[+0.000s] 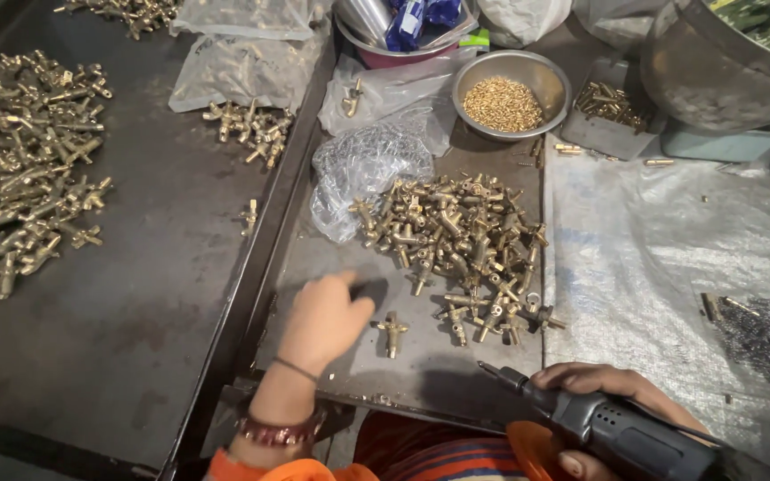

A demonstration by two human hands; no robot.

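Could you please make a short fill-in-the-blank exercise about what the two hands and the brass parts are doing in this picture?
1. The right hand holds a dark grey power ____.
2. The left hand rests on the tray beside a single brass fitting, with a bracelet on its ____.
3. The steel bowl holds small ____-coloured pieces.

Missing words: screwdriver; wrist; gold

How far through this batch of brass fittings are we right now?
Looks done: a large heap of brass fittings lies on the dark tray to the left. In hand: the left hand reaches beside a single fitting, while the right hand grips a powered screwdriver. Left: the middle pile and a bowl of small screws.
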